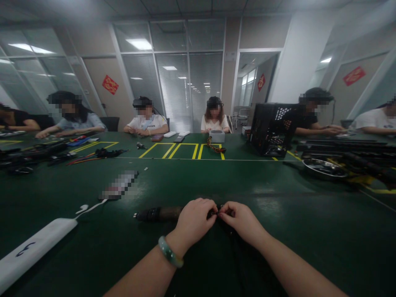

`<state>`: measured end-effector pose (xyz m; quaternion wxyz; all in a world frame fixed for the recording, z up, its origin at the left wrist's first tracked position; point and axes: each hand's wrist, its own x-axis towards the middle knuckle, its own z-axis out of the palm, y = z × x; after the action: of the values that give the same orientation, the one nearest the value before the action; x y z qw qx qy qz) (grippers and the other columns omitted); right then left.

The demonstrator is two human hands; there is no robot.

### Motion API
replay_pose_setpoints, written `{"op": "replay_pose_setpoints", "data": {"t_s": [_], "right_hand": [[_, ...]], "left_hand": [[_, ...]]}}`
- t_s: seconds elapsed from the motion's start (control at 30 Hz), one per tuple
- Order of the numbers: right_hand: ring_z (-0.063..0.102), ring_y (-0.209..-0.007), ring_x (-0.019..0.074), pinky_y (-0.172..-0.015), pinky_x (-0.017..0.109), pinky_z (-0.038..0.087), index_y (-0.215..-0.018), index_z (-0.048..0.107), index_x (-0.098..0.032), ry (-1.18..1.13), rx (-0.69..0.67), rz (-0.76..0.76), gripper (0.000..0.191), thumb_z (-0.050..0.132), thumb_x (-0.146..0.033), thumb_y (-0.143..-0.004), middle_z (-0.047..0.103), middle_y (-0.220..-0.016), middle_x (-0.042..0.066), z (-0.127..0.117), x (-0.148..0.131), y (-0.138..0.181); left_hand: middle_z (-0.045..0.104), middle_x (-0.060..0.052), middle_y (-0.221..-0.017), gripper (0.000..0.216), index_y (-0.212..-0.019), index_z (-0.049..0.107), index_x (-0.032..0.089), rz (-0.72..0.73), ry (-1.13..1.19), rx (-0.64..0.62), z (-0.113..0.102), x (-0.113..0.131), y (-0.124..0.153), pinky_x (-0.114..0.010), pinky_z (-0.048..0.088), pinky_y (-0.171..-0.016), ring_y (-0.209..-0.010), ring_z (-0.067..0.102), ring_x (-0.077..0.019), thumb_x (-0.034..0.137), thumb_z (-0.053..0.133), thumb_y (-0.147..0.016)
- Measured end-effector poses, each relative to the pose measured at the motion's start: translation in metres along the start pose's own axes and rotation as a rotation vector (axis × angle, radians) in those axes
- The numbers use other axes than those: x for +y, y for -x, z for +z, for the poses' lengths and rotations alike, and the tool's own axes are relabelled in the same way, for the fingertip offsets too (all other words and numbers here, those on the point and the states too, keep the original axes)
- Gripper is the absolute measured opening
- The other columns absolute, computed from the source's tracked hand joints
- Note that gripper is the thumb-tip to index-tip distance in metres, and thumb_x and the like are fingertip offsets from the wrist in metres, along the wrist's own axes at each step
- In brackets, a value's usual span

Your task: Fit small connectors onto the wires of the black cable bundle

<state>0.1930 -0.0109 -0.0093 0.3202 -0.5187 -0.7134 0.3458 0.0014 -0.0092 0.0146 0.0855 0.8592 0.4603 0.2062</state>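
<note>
Head view: person seated at a dark green coated bench [309, 251], both forearms reaching forward from the lower frame edge.

Left hand [193, 225]: fingers curled inward and closed, gripping the black wire bundle from the left. Glossy green banded bangle [170, 251] on the wrist.

Right hand [241, 222]: fingers curled and closed, pinching the same bundle from the right. Fingertips [223, 213] sit just beside those of the left hand.

Black wire bundle [230, 233]: top end held between both hands, strands trailing toward the person's body. Individual strands cannot be resolved against the dark surface.

Ribbed cylindrical part [157, 213]: matte black ribbed end and brownish sleeve, just left of the left hand. Connection to the bundle cannot be confirmed.

Progress: handling at the fingertips is under way. The contact point is hidden by the fingers, so work done and work left cannot be determined.

Surroundings: white flat strip [34, 251] with a blue handwritten mark and thin white cord [89, 209], left of the left hand. Steel pan [324, 168] well ahead of the right hand.
</note>
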Motion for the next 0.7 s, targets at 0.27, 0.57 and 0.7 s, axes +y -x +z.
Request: {"op": "replay_pose_setpoints", "data": {"t_s": [0.27, 0.57, 0.7], "right_hand": [[0.061, -0.072, 0.0146, -0.064, 0.023, 0.042, -0.084, 0.068, -0.021, 0.054, 0.014, -0.013, 0.009, 0.061, -0.024, -0.083, 0.069, -0.081, -0.001, 0.000, -0.004, 0.000], [0.059, -0.083, 0.0175, -0.077, 0.028, 0.040, -0.080, 0.071, -0.024, 0.211, 0.062, -0.071, 0.010, 0.063, -0.028, -0.081, 0.063, -0.088, 0.001, -0.005, -0.011, 0.003], [0.058, -0.086, 0.0188, -0.083, 0.032, 0.038, -0.081, 0.073, -0.025, 0.256, 0.084, -0.070, 0.010, 0.063, -0.029, -0.082, 0.062, -0.088, 0.001, -0.006, -0.013, 0.004]], "left_hand": [[0.063, 0.001, -0.091, 0.010, -0.091, 0.060, 0.025, 0.028, -0.009, 0.026, 0.002, -0.003, 0.000, -0.032, 0.041, -0.079, -0.089, 0.057, -0.0195, 0.020, 0.061, -0.082], [0.063, 0.001, -0.091, 0.008, -0.090, 0.061, 0.024, 0.009, -0.007, 0.010, -0.001, 0.000, 0.001, -0.032, 0.041, -0.078, -0.089, 0.057, -0.0197, 0.022, 0.060, -0.083], [0.063, 0.002, -0.091, 0.007, -0.090, 0.061, 0.024, 0.011, -0.009, 0.010, -0.001, 0.000, 0.000, -0.031, 0.041, -0.077, -0.089, 0.057, -0.0191, 0.022, 0.060, -0.083]]}}
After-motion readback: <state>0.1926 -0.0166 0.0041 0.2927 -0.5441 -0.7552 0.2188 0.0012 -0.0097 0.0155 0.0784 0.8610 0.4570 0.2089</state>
